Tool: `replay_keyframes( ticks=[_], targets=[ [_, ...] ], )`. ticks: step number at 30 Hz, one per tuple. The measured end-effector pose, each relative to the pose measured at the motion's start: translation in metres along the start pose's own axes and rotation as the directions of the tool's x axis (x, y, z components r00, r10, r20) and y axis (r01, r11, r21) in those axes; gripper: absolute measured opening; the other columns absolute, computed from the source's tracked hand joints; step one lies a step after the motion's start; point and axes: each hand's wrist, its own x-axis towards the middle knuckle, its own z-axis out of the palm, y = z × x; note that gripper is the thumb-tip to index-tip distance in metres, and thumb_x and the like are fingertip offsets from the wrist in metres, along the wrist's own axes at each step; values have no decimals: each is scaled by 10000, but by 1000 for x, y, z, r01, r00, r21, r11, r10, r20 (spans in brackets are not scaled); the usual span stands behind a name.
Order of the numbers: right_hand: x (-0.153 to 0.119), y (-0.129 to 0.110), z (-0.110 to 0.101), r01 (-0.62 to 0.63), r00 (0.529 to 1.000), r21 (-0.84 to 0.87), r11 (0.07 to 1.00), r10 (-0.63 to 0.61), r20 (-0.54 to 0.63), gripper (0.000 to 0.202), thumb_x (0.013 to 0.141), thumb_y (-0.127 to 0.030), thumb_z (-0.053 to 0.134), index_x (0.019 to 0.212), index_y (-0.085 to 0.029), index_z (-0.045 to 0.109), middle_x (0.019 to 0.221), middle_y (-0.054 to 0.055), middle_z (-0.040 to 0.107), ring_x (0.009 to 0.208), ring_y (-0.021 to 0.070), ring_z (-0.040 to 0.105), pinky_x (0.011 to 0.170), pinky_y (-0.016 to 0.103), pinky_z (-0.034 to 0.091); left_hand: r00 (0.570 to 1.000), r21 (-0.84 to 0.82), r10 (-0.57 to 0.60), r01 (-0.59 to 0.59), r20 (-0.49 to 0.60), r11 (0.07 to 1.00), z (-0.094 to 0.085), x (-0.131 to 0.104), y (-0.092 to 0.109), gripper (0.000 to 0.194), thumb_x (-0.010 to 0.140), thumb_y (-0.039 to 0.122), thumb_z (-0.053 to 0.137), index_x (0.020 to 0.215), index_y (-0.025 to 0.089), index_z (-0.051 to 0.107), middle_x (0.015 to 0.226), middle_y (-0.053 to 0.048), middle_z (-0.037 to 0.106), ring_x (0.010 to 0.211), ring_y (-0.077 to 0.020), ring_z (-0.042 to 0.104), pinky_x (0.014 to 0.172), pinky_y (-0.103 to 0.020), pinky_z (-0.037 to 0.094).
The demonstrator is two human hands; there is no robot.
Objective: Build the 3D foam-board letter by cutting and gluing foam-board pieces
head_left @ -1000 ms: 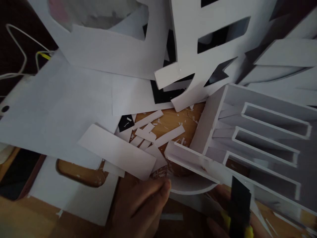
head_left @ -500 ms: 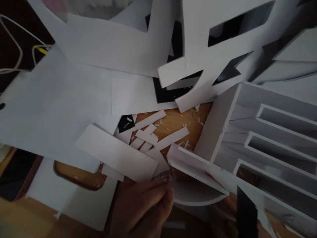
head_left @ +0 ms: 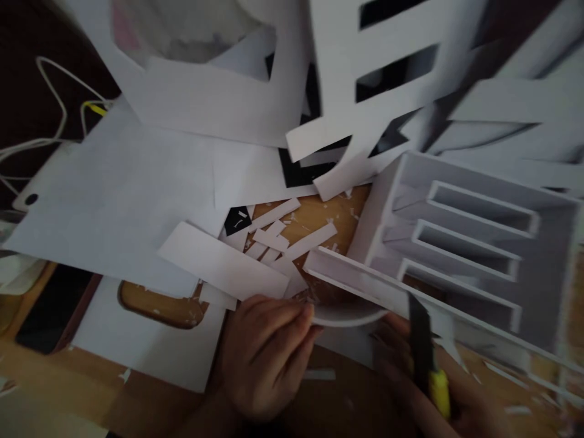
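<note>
A white foam-board box model [head_left: 547,267] with slot-shaped frames inside stands tilted at the right. From its near left corner a curved white strip [head_left: 344,317] bows out toward me. My left hand [head_left: 271,356] is closed, thumb and fingers pinching the left end of that strip. My right hand [head_left: 406,371] is wrapped round a utility knife [head_left: 422,340] with a dark blade and yellow on its handle. The blade points up in front of the box's near wall, and right fingertips lie close by the strip's right end. Dim light hides part of the right hand.
Narrow white offcuts [head_left: 274,237] and crumbs litter the wooden table [head_left: 333,213]. Large white sheets [head_left: 137,182] cover the left, and a cut-out sheet [head_left: 337,61] stands behind. A phone [head_left: 57,304] lies at left, near a white cable [head_left: 64,103].
The box model now appears further left and shows more of its right side. The knife and right hand have come further into view. My left hand stays at the curved strip.
</note>
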Motion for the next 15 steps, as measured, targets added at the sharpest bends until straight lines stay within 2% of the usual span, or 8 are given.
replay_keyframes(
  ticks=[3,6,8,10,12,15],
  targets=[
    [0,-13,7,-36,999,108,993,39,-29,473,855,-445,623,1295,-271,632,1217,68,702,1165,279,636,953,406,540,999,9,6,-6,-46,1000,5,-8,0,298,808,80,725,1092,146,665,945,-73,753,871,-178,705,818,-338,567],
    [2,-21,10,-1,999,169,986,7,-36,482,799,-424,650,1247,-248,662,1213,47,699,1156,273,628,950,385,522,995,1,-13,14,-94,1000,11,-13,-3,237,831,94,707,1053,170,679,954,-56,756,877,-159,710,819,-291,574],
    [3,-20,8,-9,1000,231,973,13,-16,469,795,-402,640,1240,-258,662,1203,31,697,1018,234,667,843,333,542,990,-22,-47,44,-133,999,15,-14,-6,168,836,141,713,999,174,698,923,-42,765,837,-153,722,802,-267,579],
    [3,-16,4,-28,1000,329,944,29,2,491,786,-406,637,1249,-242,647,1153,36,708,762,168,656,654,280,526,980,-58,-122,114,-160,992,18,-13,-8,128,829,211,728,954,183,723,891,-31,773,798,-155,726,784,-265,581],
    [2,-12,1,-65,998,417,906,69,4,518,764,-418,641,1241,-216,636,1112,49,711,545,104,538,493,252,442,967,-90,-198,185,-162,979,20,-13,-10,127,823,276,732,920,194,743,872,-28,777,781,-164,726,772,-276,582],
    [0,-9,-3,-82,996,461,884,95,-4,501,753,-406,628,1201,-183,636,1057,61,710,462,74,424,437,249,375,960,-97,-232,219,-157,971,20,-13,-11,167,830,333,710,912,193,752,862,-36,777,774,-175,724,762,-295,583]
  ],
)
